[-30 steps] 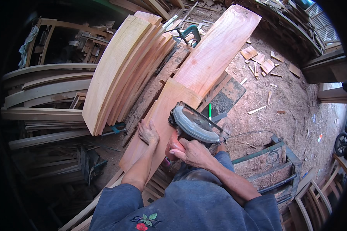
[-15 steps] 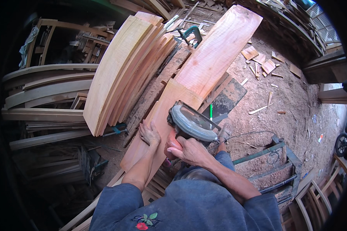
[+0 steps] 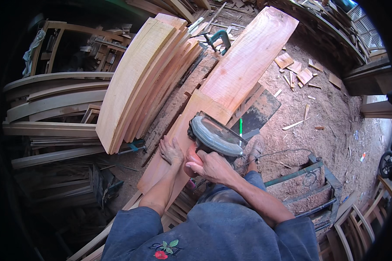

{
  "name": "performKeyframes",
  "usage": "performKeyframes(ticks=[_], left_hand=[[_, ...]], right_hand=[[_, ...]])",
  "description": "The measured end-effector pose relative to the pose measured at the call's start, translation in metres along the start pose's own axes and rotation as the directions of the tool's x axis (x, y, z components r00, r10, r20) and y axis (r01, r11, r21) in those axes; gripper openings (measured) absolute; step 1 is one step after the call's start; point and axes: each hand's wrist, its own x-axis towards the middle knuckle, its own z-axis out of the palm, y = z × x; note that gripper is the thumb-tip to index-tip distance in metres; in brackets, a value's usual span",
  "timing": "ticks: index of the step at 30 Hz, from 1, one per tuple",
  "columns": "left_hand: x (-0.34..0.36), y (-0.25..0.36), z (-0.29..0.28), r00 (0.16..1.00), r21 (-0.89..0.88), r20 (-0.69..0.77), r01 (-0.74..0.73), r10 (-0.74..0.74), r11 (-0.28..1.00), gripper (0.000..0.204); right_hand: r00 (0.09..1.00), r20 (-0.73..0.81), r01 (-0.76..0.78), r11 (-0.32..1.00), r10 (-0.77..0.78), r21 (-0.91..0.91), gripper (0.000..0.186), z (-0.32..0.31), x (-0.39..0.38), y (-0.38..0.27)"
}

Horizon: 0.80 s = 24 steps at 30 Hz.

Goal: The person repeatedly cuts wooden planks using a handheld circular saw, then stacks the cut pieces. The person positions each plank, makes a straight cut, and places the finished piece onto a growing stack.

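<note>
My right hand [image 3: 214, 168] is wrapped round the orange handle of a circular saw [image 3: 215, 135], whose grey domed guard faces up. The saw rests on the near part of a long wooden plank [image 3: 248, 56], close to its right edge. A crosswise seam divides the pinker far part from a paler near board [image 3: 197, 102]. My left hand [image 3: 171, 150] lies flat on this near board, left of the saw, with fingers spread. The saw's blade is hidden from view.
Curved boards [image 3: 137, 74] stand stacked to the left, beside a green clamp [image 3: 222, 40]. More curved timber [image 3: 56, 106] lies further left. A green metal frame [image 3: 292, 174] and a cord [image 3: 287, 150] are at right; wood offcuts [image 3: 305, 76] litter the dusty floor.
The saw and my right hand have shifted slightly left over the board. My left hand keeps its place on the wood. The whole view has moved a little.
</note>
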Motion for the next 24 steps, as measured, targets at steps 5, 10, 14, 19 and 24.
performKeyframes(ticks=[5,10,14,19,24], left_hand=[[0.001,-0.004,0.006,1.0,0.019,-0.027,-0.005,0.005,1.0,0.072],[0.005,-0.016,0.02,0.999,0.032,-0.041,0.0,0.002,0.999,0.073],[0.011,-0.029,0.035,0.997,0.021,-0.083,0.001,0.0,1.0,0.073],[0.014,-0.039,0.046,0.996,0.105,-0.092,-0.011,0.02,0.994,0.073],[0.01,-0.039,0.049,0.994,0.104,-0.105,-0.002,0.013,0.995,0.073]], right_hand=[[0.999,0.037,-0.015,1.0,0.015,0.005,0.071,-0.001,0.006,-0.003],[1.0,0.025,-0.012,1.0,0.011,0.007,0.069,0.0,0.013,-0.006],[1.0,0.002,-0.013,0.999,0.013,0.034,0.068,0.002,0.018,-0.008],[1.0,0.015,-0.012,0.999,0.011,0.036,0.067,0.003,0.026,-0.011],[1.0,0.005,-0.006,0.999,0.006,0.035,0.065,0.005,0.036,-0.014]])
